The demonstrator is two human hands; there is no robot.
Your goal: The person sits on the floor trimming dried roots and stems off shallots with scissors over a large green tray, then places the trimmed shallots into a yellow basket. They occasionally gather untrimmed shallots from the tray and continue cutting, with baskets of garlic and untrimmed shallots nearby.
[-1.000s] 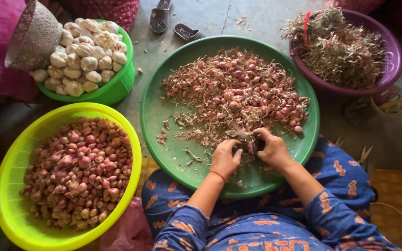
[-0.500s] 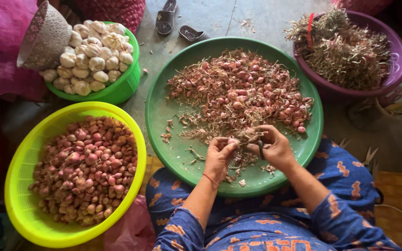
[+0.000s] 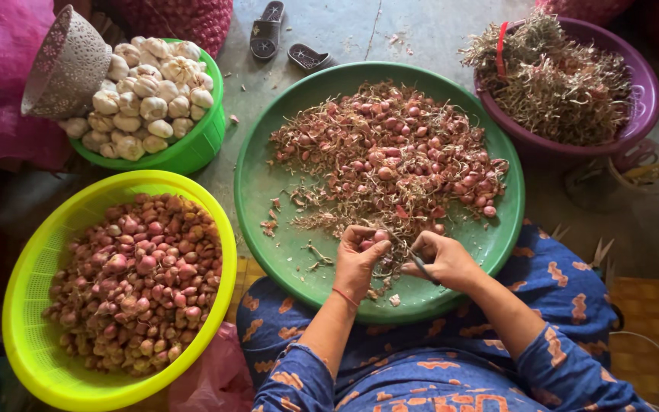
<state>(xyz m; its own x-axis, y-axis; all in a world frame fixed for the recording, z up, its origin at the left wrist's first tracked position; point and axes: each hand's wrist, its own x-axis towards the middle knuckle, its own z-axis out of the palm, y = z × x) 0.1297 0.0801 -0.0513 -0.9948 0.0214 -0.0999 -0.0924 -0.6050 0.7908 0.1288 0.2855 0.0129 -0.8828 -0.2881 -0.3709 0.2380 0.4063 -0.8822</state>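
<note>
Shallot [image 3: 380, 236] sits pinched in the left hand [image 3: 358, 259] at the green tray's [image 3: 268, 191] near rim. Right hand [image 3: 444, 259] – just beside it – grips a small blade [image 3: 423, 267] pointing toward the shallot.

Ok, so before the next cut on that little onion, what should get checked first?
1. Left hand has a small red onion pinched in its fingertips: ok.
2. Right hand grips a dark cutting tool: ok, though the blade is too small to make out.
3. Left fingertips clear of the blade: cannot tell, the hands are close together.
4. Work is over the green tray, so trimmings land there: ok.
5. Yellow basket of trimmed onions sits beside the left arm: ok.
6. Basket has room for more: cannot tell, it looks well filled.
</note>
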